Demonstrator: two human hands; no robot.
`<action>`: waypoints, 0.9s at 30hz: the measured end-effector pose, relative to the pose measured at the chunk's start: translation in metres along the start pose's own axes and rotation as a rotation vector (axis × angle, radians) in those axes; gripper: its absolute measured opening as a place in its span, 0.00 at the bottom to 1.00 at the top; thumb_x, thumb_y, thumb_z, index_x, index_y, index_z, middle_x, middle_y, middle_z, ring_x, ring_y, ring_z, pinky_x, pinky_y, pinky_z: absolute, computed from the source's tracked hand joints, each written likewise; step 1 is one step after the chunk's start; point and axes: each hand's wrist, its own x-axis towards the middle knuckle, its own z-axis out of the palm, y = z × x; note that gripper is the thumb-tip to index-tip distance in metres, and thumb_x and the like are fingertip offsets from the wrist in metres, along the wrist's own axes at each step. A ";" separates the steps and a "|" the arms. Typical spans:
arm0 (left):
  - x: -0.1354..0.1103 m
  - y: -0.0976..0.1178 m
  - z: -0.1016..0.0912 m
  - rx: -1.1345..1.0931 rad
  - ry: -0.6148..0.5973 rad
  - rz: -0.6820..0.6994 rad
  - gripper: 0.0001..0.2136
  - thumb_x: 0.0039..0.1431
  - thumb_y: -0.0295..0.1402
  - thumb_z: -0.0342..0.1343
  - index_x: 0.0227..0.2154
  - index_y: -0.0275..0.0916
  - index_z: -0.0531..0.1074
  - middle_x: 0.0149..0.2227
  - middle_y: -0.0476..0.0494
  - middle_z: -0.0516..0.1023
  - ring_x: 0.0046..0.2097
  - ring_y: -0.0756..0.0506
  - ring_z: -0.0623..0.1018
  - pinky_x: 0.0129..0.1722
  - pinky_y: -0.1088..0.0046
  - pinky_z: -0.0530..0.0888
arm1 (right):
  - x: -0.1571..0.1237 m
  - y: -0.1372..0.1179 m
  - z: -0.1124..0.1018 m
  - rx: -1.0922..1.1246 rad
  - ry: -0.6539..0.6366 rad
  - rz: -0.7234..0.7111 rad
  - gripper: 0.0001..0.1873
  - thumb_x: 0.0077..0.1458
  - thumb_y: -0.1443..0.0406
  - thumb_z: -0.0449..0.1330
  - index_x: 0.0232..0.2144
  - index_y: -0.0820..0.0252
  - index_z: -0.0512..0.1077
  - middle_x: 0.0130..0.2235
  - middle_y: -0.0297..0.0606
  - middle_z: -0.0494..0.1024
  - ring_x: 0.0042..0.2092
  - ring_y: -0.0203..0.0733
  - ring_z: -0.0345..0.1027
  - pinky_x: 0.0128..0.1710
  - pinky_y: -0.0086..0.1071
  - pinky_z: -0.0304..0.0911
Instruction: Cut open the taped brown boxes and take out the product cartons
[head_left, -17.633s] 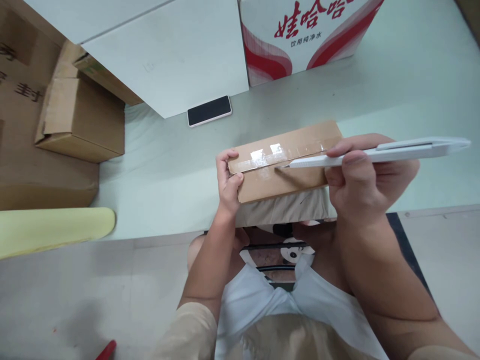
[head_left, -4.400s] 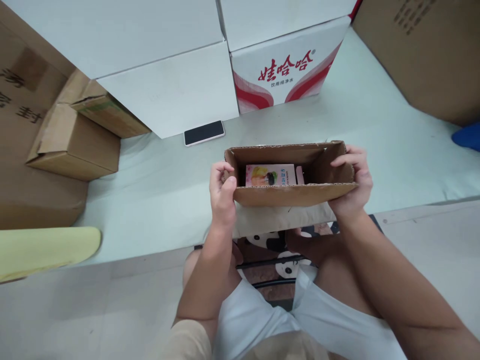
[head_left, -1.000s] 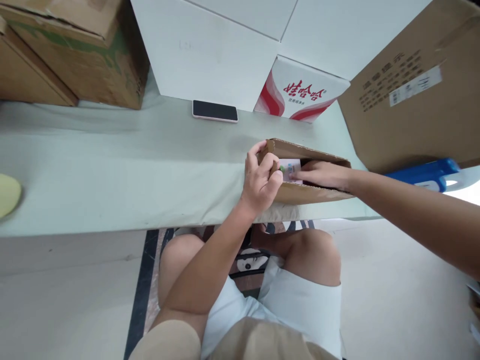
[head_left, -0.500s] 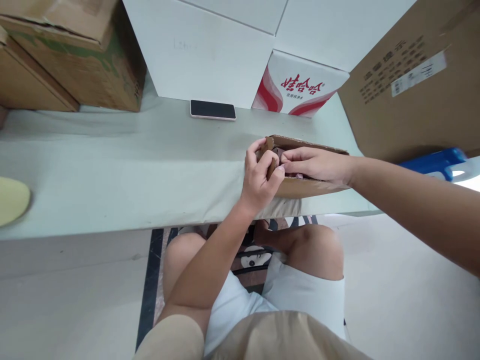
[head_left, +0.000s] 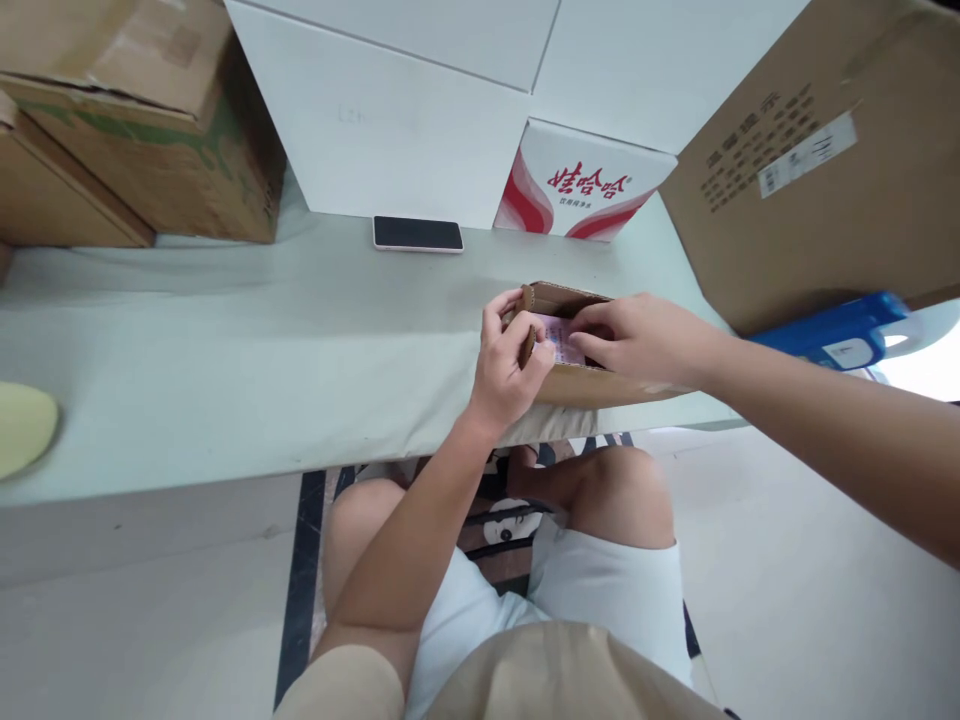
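Observation:
A small open cardboard box (head_left: 600,388) lies near the front edge of the table. My left hand (head_left: 506,365) is closed around its left end, with fingers over the wall and a short flap. Inside lies a flat pinkish printed item (head_left: 555,333), partly covered by my hands; its kind is unclear. Reaching in from the right, my right hand (head_left: 637,335) hovers over the box opening. Its thumb and forefinger are apart, with their tips beside the pinkish item, and nothing shows gripped between them. The other right fingers are partly hidden.
A phone (head_left: 418,234) lies at the back of the table, beside a white-and-red carton (head_left: 585,185). Large cardboard boxes stand left (head_left: 142,150) and right (head_left: 795,170). A blue package (head_left: 832,328) is at the right, a pale yellow object (head_left: 26,428) at the far left.
My right hand has drawn back to the right and its thumb and forefinger have spread, uncovering the pinkish item. My left hand still grips the box end. The view has shifted slightly.

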 end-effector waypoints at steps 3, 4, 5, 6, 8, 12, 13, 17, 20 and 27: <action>0.002 0.000 -0.001 0.032 -0.022 -0.020 0.06 0.67 0.37 0.51 0.35 0.43 0.70 0.59 0.37 0.67 0.66 0.38 0.71 0.66 0.54 0.73 | -0.003 0.001 0.000 0.029 -0.071 -0.059 0.22 0.65 0.52 0.49 0.40 0.54 0.80 0.46 0.39 0.83 0.46 0.49 0.73 0.45 0.37 0.61; 0.002 0.001 -0.001 0.035 -0.025 -0.028 0.06 0.67 0.37 0.52 0.35 0.43 0.69 0.59 0.37 0.68 0.66 0.38 0.70 0.66 0.55 0.73 | -0.002 0.002 0.001 0.025 -0.092 -0.074 0.24 0.66 0.52 0.47 0.39 0.54 0.80 0.47 0.40 0.83 0.47 0.49 0.73 0.46 0.37 0.61; 0.003 0.001 -0.001 0.032 -0.023 -0.035 0.05 0.67 0.36 0.52 0.35 0.43 0.69 0.58 0.37 0.68 0.67 0.38 0.70 0.66 0.55 0.73 | -0.001 0.005 0.002 0.020 -0.104 -0.077 0.25 0.67 0.51 0.46 0.38 0.55 0.80 0.48 0.41 0.83 0.48 0.50 0.73 0.48 0.38 0.62; 0.004 0.001 -0.001 0.026 -0.018 -0.044 0.05 0.67 0.36 0.52 0.35 0.43 0.69 0.57 0.37 0.69 0.67 0.38 0.69 0.66 0.55 0.72 | 0.000 0.008 0.004 0.017 -0.108 -0.068 0.26 0.67 0.51 0.46 0.37 0.55 0.80 0.49 0.42 0.83 0.50 0.52 0.73 0.49 0.39 0.62; 0.004 0.002 0.000 0.009 -0.005 -0.062 0.06 0.66 0.37 0.52 0.34 0.43 0.68 0.56 0.37 0.69 0.67 0.38 0.69 0.66 0.56 0.72 | 0.003 0.015 0.007 0.025 -0.119 -0.037 0.24 0.67 0.51 0.48 0.41 0.55 0.81 0.50 0.44 0.82 0.53 0.55 0.73 0.54 0.41 0.62; 0.005 0.002 0.002 -0.012 -0.005 -0.074 0.07 0.66 0.37 0.51 0.32 0.43 0.66 0.54 0.37 0.68 0.67 0.40 0.69 0.67 0.56 0.71 | 0.007 0.030 0.011 0.177 -0.220 0.106 0.22 0.61 0.51 0.57 0.47 0.56 0.81 0.54 0.48 0.81 0.58 0.61 0.72 0.60 0.46 0.62; 0.006 0.002 0.003 -0.021 -0.004 -0.071 0.07 0.66 0.37 0.51 0.32 0.43 0.66 0.54 0.37 0.68 0.67 0.40 0.69 0.67 0.56 0.71 | 0.007 0.032 0.012 0.270 -0.260 0.146 0.24 0.62 0.49 0.56 0.49 0.56 0.80 0.55 0.47 0.81 0.58 0.60 0.73 0.58 0.45 0.65; 0.006 0.001 0.005 -0.052 0.026 -0.076 0.07 0.66 0.37 0.51 0.32 0.43 0.66 0.52 0.37 0.68 0.66 0.39 0.69 0.65 0.56 0.72 | 0.012 0.031 0.014 0.554 -0.287 0.346 0.31 0.62 0.43 0.54 0.54 0.57 0.76 0.52 0.45 0.83 0.48 0.50 0.78 0.45 0.37 0.73; 0.007 0.002 0.005 -0.034 0.035 -0.091 0.07 0.66 0.35 0.50 0.31 0.43 0.66 0.51 0.38 0.69 0.66 0.39 0.69 0.65 0.57 0.73 | 0.018 0.030 0.017 0.507 -0.204 0.446 0.30 0.56 0.43 0.63 0.49 0.59 0.77 0.52 0.47 0.82 0.50 0.51 0.77 0.46 0.37 0.72; 0.005 0.004 0.002 0.002 0.019 -0.076 0.07 0.65 0.37 0.52 0.32 0.43 0.67 0.53 0.37 0.68 0.66 0.39 0.69 0.65 0.57 0.72 | 0.020 0.040 0.024 0.434 -0.196 0.378 0.31 0.53 0.41 0.65 0.48 0.57 0.80 0.57 0.46 0.80 0.59 0.59 0.72 0.59 0.45 0.68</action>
